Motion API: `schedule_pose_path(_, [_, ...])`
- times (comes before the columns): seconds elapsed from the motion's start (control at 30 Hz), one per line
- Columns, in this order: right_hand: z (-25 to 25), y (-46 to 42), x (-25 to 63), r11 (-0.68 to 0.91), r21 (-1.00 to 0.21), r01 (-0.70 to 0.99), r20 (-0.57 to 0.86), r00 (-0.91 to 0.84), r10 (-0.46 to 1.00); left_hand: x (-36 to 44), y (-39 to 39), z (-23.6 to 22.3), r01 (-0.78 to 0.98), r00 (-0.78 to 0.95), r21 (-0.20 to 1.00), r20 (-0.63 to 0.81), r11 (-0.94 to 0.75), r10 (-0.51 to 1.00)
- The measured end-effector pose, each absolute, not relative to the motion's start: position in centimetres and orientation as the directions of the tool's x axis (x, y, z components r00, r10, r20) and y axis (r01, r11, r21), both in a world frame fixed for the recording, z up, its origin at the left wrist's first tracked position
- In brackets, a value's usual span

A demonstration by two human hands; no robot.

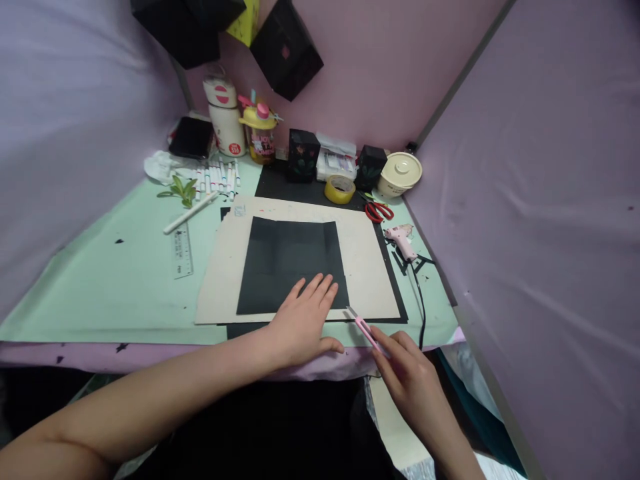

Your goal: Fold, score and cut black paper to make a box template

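A black paper sheet (290,263) lies on a beige board (367,267) in the middle of the table. My left hand (303,323) rests flat on the sheet's near right corner, fingers stretched out and together. My right hand (413,380) is closed on a pink craft knife (366,329), whose blade tip touches the board's near edge just right of the black sheet.
A pink glue gun (400,239) with a black cord, red scissors (378,211) and a yellow tape roll (340,189) sit at the right. A clear ruler (182,250), a white pen and markers (216,177) lie at the left. Bottles and black boxes line the back.
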State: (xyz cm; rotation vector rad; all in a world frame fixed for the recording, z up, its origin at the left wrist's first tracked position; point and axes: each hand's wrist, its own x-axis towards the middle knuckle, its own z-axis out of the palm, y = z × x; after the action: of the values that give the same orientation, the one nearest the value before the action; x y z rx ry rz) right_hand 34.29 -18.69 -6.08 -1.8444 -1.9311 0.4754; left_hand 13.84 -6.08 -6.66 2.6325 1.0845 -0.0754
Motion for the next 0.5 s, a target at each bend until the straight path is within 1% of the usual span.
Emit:
schedule_pose_path(0.17, [-6.7,-18.5,34.3,0.079,-0.551,0.831,0.112,-0.021,0.994,12.5,-4.3,-5.8,0.691,0.721,0.269,-0.205,-0.671,0.661])
schedule_pose_path(0.33, [-7.1,-17.3,34.5,0.166,-0.557,0.813,0.248,-0.028,0.968,11.3,-3.9,-6.4,0.665,0.744,0.243,-0.146,-0.706,0.652])
schedule_pose_path(0.5, [-7.4,-12.7,35.2,0.159,-0.530,0.833,0.355,0.048,0.934,11.3,-3.9,-7.0,0.644,0.760,0.243,-0.095,-0.726,0.643])
